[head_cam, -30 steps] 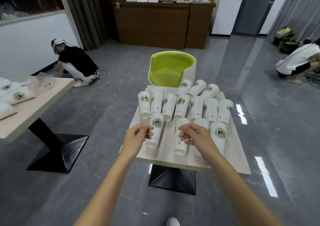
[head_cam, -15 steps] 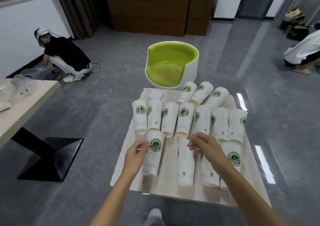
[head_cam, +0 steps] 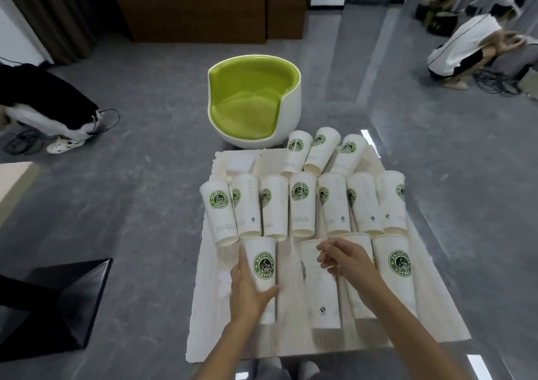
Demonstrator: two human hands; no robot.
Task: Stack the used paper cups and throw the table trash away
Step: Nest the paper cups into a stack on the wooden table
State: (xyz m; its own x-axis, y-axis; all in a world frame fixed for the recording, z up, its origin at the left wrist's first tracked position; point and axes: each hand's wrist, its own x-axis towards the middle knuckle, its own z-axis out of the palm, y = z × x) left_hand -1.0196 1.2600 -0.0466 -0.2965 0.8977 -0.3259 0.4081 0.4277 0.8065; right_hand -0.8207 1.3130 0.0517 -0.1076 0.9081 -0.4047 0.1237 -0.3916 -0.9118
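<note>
You're gripping the logo cup [head_cam: 263, 263] in your left hand [head_cam: 250, 288] by the table's [head_cam: 209, 330] near-left corner, its length pointing far-edgeward, while your right hand [head_cam: 346, 260] is hovering loosely curled, empty, over the neighbouring cup [head_cam: 321, 295]

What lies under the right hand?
Two cups, lying side by side. The right hand covers part of each, so whether it touches them cannot be seen.

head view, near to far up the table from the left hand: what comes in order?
Left hand → logo cup that its fingers grip → row of seven cups → three tilted cups → green chair → wooden counter
</note>
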